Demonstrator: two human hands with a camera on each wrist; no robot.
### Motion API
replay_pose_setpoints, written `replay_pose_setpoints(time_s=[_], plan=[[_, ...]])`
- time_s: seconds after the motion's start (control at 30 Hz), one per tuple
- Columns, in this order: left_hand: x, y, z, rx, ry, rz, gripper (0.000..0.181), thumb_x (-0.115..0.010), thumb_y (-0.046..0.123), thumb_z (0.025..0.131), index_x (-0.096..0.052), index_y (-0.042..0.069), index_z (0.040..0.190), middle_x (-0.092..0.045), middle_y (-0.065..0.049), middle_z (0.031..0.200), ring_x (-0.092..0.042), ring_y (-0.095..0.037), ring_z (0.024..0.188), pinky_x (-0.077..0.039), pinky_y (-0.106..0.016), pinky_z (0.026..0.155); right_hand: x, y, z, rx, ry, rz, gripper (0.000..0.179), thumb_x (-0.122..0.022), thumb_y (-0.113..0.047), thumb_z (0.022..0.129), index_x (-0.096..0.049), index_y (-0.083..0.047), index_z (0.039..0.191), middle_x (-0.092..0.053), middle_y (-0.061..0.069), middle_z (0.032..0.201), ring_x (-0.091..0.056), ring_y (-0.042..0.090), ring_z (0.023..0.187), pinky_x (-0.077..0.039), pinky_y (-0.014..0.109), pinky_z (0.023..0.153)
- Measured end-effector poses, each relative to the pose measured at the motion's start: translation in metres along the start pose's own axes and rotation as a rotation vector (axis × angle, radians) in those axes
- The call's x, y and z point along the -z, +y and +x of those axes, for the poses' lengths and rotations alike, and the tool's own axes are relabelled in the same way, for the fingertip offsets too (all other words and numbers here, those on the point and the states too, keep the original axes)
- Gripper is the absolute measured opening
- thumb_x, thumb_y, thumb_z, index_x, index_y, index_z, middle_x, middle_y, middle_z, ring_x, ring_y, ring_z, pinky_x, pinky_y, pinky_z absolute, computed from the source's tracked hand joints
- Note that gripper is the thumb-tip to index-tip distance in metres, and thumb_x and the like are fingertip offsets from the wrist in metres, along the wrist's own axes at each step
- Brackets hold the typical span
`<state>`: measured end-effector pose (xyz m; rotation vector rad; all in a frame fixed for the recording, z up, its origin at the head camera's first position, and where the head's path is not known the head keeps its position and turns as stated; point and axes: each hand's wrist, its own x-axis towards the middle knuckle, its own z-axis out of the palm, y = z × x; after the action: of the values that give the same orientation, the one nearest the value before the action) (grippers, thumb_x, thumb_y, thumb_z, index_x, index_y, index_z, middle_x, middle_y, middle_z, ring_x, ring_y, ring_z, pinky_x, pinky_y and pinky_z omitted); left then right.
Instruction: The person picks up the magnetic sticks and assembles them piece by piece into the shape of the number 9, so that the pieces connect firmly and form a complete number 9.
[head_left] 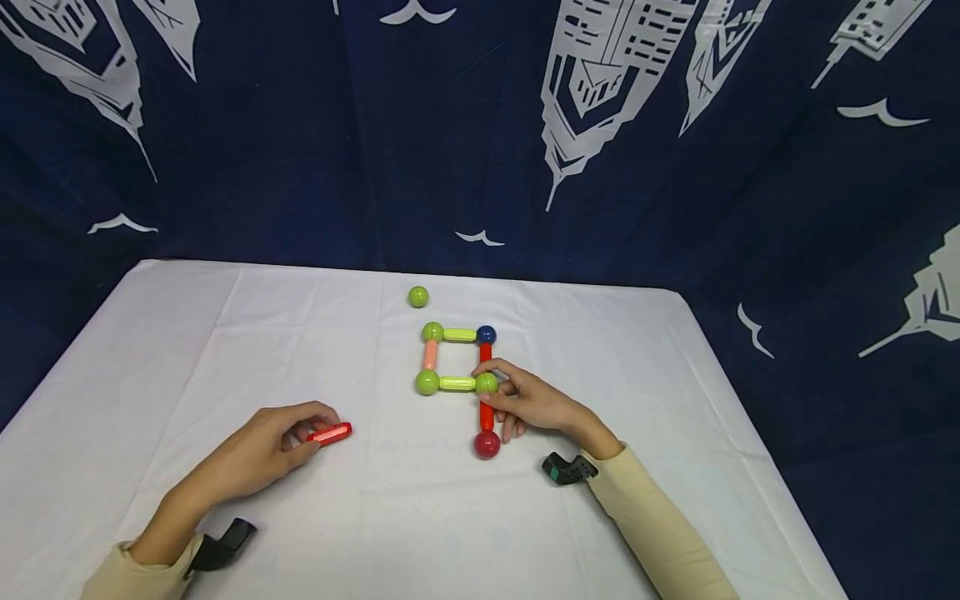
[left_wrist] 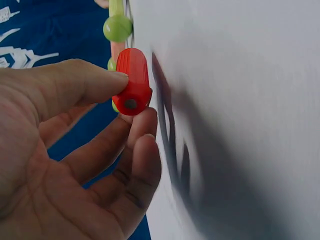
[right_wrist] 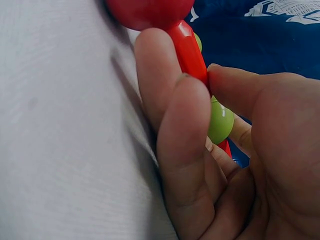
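My left hand [head_left: 258, 446] pinches a loose red magnetic rod [left_wrist: 133, 75] between thumb and fingers, just above the table; a grey disc shows in the rod's near end. Right of it lies a ball-and-rod figure: a square with green balls [head_left: 427, 382], a blue ball [head_left: 486, 334], two yellow-green rods [head_left: 459, 335] and a pink rod [head_left: 431, 355]. Its right side is a red rod, and another red rod [head_left: 487, 417] runs from the lower right corner to a dark red ball [head_left: 487, 444]. My right hand [head_left: 536, 398] grips the figure around that corner's green ball [right_wrist: 220, 121], partly hiding the red rods.
A loose green ball [head_left: 417, 297] lies beyond the figure, near the table's far edge. The table [head_left: 360, 333] has a white cloth. Behind it hangs a dark blue curtain [head_left: 300, 167] with white prints. Black wrist devices [head_left: 222, 546] sit by both sleeves.
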<state>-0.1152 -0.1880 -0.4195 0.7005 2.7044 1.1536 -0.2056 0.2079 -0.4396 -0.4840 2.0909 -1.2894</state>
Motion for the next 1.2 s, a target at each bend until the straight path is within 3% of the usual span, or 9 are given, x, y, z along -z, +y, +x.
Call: replay_pose_setpoints(time_s=[0.2, 0.43, 0.73, 0.93, 1.2], plan=[[-0.008, 0.011, 0.006, 0.017, -0.012, -0.054, 0.027, -0.071, 0.003, 0.089, -0.070, 0.016, 0.112, -0.070, 0.006, 0.095, -0.058, -0.002, 0.080, -0.049, -0.021, 0.069, 0.000, -0.001, 0.000, -0.003, -0.001, -0.003, 0.041, -0.060, -0.029, 0.102, -0.042, -0.024, 0.138, -0.058, 0.010, 0.076, -0.070, 0.024, 0.056, -0.049, 0.026, 0.047], [-0.021, 0.024, 0.021, 0.033, -0.106, -0.112, 0.023, -0.068, 0.005, 0.091, -0.070, 0.010, 0.114, -0.070, 0.002, 0.092, -0.060, -0.002, 0.076, -0.052, -0.022, 0.069, 0.001, -0.003, 0.000, -0.005, -0.001, 0.001, 0.041, -0.060, -0.029, 0.102, -0.042, -0.023, 0.138, -0.058, 0.010, 0.076, -0.069, 0.023, 0.056, -0.048, 0.025, 0.046], [-0.045, 0.040, 0.056, -0.053, -0.144, -0.092, 0.022, -0.067, 0.003, 0.091, -0.071, 0.011, 0.111, -0.068, 0.003, 0.095, -0.058, -0.004, 0.078, -0.051, -0.022, 0.072, 0.000, 0.000, 0.001, -0.015, 0.003, 0.004, 0.041, -0.059, -0.027, 0.102, -0.042, -0.022, 0.139, -0.059, 0.010, 0.076, -0.069, 0.022, 0.056, -0.048, 0.025, 0.047], [-0.064, 0.051, 0.079, -0.087, -0.204, -0.112, 0.027, -0.065, 0.000, 0.090, -0.070, 0.010, 0.114, -0.067, 0.003, 0.101, -0.058, -0.007, 0.082, -0.052, -0.022, 0.075, 0.000, 0.003, -0.003, -0.019, 0.015, 0.008, 0.042, -0.060, -0.027, 0.102, -0.042, -0.023, 0.139, -0.059, 0.010, 0.075, -0.069, 0.024, 0.055, -0.049, 0.025, 0.047], [-0.078, 0.059, 0.081, -0.119, -0.259, -0.133, 0.026, -0.062, -0.001, 0.093, -0.069, 0.009, 0.116, -0.068, 0.003, 0.104, -0.058, -0.006, 0.082, -0.051, -0.023, 0.076, -0.001, -0.002, -0.001, 0.005, 0.007, -0.007, 0.041, -0.059, -0.027, 0.102, -0.042, -0.022, 0.139, -0.059, 0.010, 0.075, -0.069, 0.024, 0.055, -0.048, 0.025, 0.046]])
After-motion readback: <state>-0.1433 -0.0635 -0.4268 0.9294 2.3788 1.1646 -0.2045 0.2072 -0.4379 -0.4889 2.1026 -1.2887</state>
